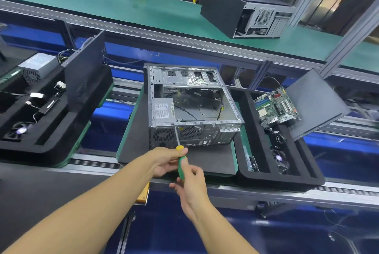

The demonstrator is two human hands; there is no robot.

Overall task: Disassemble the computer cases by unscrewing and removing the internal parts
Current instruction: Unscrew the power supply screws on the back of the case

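Note:
An open grey computer case (190, 102) lies on its side on a dark mat, its rear panel facing me. A power supply (163, 110) sits inside at the near left, with loose cables beside it. A screwdriver (180, 158) with a green and yellow handle points its shaft up at the top edge of the case's rear panel. My left hand (164, 162) pinches the handle near its yellow collar. My right hand (191, 184) grips the lower end of the handle.
A black foam tray (287, 180) on the right holds a motherboard (275, 107), a fan and a leaning side panel (315, 102). A tray (47, 143) on the left holds another power supply, a fan, small parts and a panel. A closed case (242, 10) stands on the green shelf.

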